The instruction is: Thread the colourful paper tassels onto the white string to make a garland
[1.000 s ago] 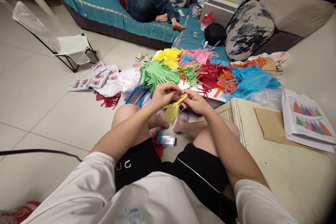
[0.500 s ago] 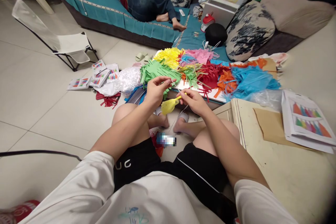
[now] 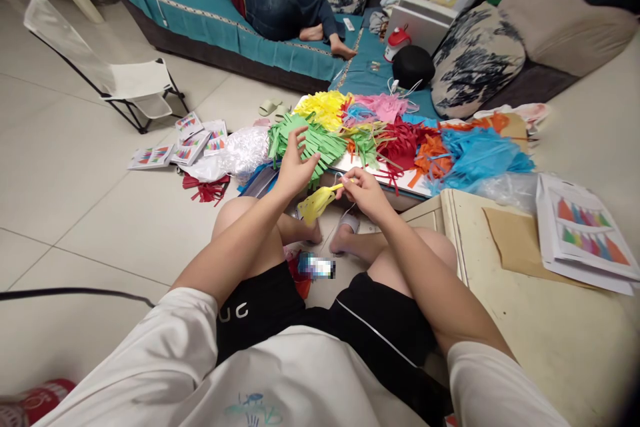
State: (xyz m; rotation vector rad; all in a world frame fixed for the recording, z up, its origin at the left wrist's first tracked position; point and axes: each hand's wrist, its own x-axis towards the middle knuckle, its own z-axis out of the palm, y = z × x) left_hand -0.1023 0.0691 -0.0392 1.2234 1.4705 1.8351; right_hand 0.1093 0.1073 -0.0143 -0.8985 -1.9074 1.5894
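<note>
Fingers of the left hand (image 3: pixel 295 170) are spread apart and released, the thumb reaching out toward the middle. Just below and to the right of that thumb, apart from it, hangs a small yellow papery tassel (image 3: pixel 316 204) with a narrow neck, its fringe pointing left and down. Fingertips of the right hand (image 3: pixel 369 192) pinch the neck, so the tassel juts leftward from their grip; a thin white string (image 3: pixel 339 176) loops close to them. From where I stand, pale floor tiles (image 3: pixel 100 233) stretch wide on the left, past the left forearm. Right behind the left fingers, a bushy heap of green fringed paper (image 3: pixel 327 147) lies on a low white surface (image 3: pixel 343 161), whose front edge runs on rightward beyond the right hand. Farther right, a cream-painted cabinet (image 3: pixel 530 347) has its edge tight beside the right knee (image 3: pixel 443 247).
</note>
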